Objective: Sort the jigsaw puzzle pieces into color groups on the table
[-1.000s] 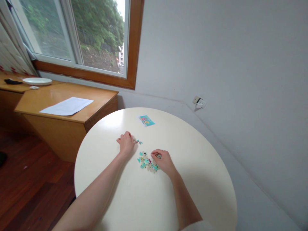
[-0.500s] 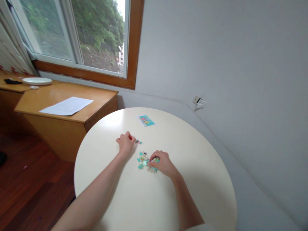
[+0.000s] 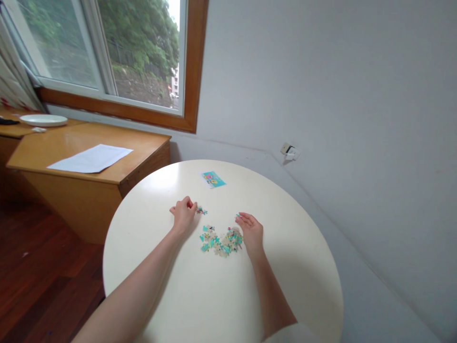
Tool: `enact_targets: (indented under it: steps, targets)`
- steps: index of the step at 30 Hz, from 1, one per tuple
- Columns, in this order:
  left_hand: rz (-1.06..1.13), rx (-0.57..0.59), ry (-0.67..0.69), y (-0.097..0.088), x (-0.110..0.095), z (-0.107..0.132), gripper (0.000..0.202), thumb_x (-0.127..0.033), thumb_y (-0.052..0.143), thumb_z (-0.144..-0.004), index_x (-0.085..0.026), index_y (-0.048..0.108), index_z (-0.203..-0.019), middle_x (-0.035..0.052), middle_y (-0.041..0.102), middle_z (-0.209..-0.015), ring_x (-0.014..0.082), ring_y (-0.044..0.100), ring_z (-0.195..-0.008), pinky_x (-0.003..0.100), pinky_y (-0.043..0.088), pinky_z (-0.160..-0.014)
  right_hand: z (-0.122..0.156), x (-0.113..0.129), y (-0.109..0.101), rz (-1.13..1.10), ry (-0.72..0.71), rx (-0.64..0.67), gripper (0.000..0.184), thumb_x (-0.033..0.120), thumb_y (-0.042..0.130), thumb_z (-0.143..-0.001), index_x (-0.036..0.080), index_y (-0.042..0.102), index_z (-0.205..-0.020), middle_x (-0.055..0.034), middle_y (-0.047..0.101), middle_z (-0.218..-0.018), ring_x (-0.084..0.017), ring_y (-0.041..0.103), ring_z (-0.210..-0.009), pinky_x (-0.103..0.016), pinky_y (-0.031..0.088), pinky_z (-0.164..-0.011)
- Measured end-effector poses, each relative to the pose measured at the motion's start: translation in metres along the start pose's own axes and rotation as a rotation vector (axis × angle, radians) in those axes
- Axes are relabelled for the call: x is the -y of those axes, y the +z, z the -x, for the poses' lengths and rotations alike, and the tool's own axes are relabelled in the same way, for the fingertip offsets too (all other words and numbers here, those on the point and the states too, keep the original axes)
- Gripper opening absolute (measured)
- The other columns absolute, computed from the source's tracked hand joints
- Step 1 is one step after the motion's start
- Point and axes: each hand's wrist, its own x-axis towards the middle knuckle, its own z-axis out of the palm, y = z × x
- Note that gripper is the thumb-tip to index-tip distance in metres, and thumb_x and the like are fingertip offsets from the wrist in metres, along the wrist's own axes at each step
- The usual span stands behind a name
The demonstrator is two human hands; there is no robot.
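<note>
A loose pile of jigsaw puzzle pieces (image 3: 232, 240), turquoise, yellow and beige, lies on the round white table (image 3: 203, 295). Just above the pile, my right hand (image 3: 252, 231) pinches a small turquoise puzzle piece (image 3: 238, 216) between thumb and fingertips. My left hand (image 3: 184, 213) rests on the table with curled fingers, closed at the left edge of a small cluster of puzzle pieces (image 3: 202, 210); its fingertips hide part of them. Farther back lies a turquoise picture card (image 3: 213, 179) with colourful figures.
Left of the table stands a wooden desk (image 3: 143, 147) with a sheet of paper (image 3: 91, 158) and a white plate (image 3: 43, 120). A wall socket (image 3: 290, 151) sits on the wall to the right. The window (image 3: 143, 52) is behind the desk.
My right hand has lifted away from the pile, up and to the right, with a puzzle piece in its fingers. My left hand stays by the small cluster. The view has shifted slightly.
</note>
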Motion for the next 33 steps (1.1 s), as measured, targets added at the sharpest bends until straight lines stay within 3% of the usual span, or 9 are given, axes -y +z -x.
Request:
enact_targets:
  steps: [4, 9, 12, 17, 22, 29, 33]
  targets:
    - [0.028, -0.005, 0.014, 0.0, 0.0, 0.0, 0.027, -0.032, 0.048, -0.078, -0.018, 0.042, -0.055, -0.0012, 0.052, -0.057, 0.0169, 0.051, -0.064, 0.034, 0.029, -0.074, -0.004, -0.003, -0.006, -0.071, 0.002, -0.154, 0.036, 0.039, 0.071, -0.056, 0.013, 0.064, -0.08, -0.0074, 0.07, -0.072, -0.019, 0.066, -0.07, -0.035, 0.05, -0.072]
    - [0.216, 0.037, 0.104, 0.003, -0.001, 0.004, 0.026, -0.034, 0.049, -0.076, -0.019, 0.044, -0.055, -0.0011, 0.051, -0.056, 0.0144, 0.048, -0.06, 0.029, 0.033, -0.066, -0.005, -0.007, -0.007, -0.122, 0.052, -0.223, 0.04, 0.042, 0.073, -0.053, 0.014, 0.06, -0.078, -0.0091, 0.071, -0.072, -0.022, 0.068, -0.072, -0.032, 0.049, -0.067]
    - [0.421, 0.189, 0.167, 0.008, -0.007, 0.013, 0.023, -0.036, 0.051, -0.074, -0.018, 0.048, -0.059, -0.001, 0.051, -0.055, 0.0134, 0.047, -0.058, 0.027, 0.035, -0.059, -0.006, -0.008, -0.007, -0.147, 0.057, -0.229, 0.04, 0.042, 0.073, -0.053, 0.015, 0.057, -0.077, -0.0096, 0.071, -0.072, -0.023, 0.069, -0.074, -0.031, 0.049, -0.065]
    - [0.627, 0.634, 0.241, 0.013, -0.019, 0.031, 0.029, -0.045, 0.055, -0.073, -0.016, 0.06, -0.078, 0.0047, 0.064, -0.073, 0.016, 0.056, -0.071, 0.027, 0.042, -0.067, -0.008, -0.01, -0.008, -0.159, 0.049, -0.22, 0.039, 0.043, 0.073, -0.055, 0.016, 0.055, -0.076, -0.0089, 0.071, -0.072, -0.023, 0.068, -0.075, -0.031, 0.05, -0.065]
    - [0.606, 0.743, 0.33, 0.011, -0.024, 0.041, 0.037, -0.048, 0.052, -0.077, -0.015, 0.063, -0.088, 0.0081, 0.066, -0.086, 0.0183, 0.057, -0.082, 0.029, 0.042, -0.076, -0.006, -0.011, -0.005, -0.155, 0.043, -0.173, 0.036, 0.042, 0.072, -0.057, 0.018, 0.053, -0.074, -0.0042, 0.068, -0.069, -0.018, 0.066, -0.071, -0.03, 0.053, -0.063]
    - [0.67, 1.047, 0.375, 0.005, -0.036, 0.058, 0.042, -0.052, 0.051, -0.078, -0.015, 0.062, -0.093, 0.0079, 0.064, -0.093, 0.0183, 0.056, -0.085, 0.028, 0.042, -0.078, -0.002, -0.005, 0.0, -0.108, 0.071, -0.012, 0.033, 0.041, 0.072, -0.056, 0.018, 0.052, -0.069, 0.0003, 0.064, -0.06, -0.015, 0.063, -0.062, -0.03, 0.054, -0.062]
    - [0.733, 1.091, 0.356, 0.006, -0.034, 0.059, 0.04, -0.052, 0.052, -0.077, -0.015, 0.064, -0.087, 0.0071, 0.065, -0.09, 0.0175, 0.056, -0.082, 0.027, 0.043, -0.074, 0.001, 0.003, 0.0, -0.081, 0.138, 0.083, 0.03, 0.036, 0.073, -0.054, 0.018, 0.052, -0.065, 0.0013, 0.062, -0.055, -0.013, 0.061, -0.057, -0.03, 0.053, -0.063]
